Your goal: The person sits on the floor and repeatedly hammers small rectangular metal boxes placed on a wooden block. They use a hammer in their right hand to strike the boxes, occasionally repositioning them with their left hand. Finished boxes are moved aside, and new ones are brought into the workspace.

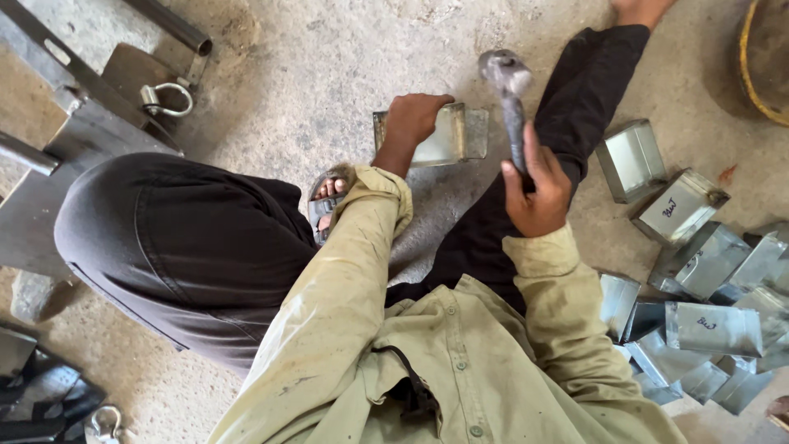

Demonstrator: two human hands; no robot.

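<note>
At the far left a grey steel frame [82, 131] lies on the concrete floor [329, 74], with a shackle [167, 99] resting on a plate and a round bar [177, 29] running off above it. Just right of that the person's bent knee in dark trousers [164, 238] fills the middle left, and a sandalled foot [329, 201] shows beside it. The left hand [415, 119], reaching out of a pale khaki sleeve [345, 271], is closed over the top edge of a folded sheet-metal box [448, 136] that stands on the floor between the legs, fingers curled over its rim. Just to the right, the right hand [538, 185] is wrapped tightly around the handle of a hammer [509, 90], whose blurred grey head sits raised above and slightly right of the box, not touching it. Further right, beyond the outstretched leg, a loose pile of similar metal boxes [699, 271] lies on the floor, some marked with handwriting. A round yellow-rimmed vessel [764, 57] sits in the top right corner
</note>
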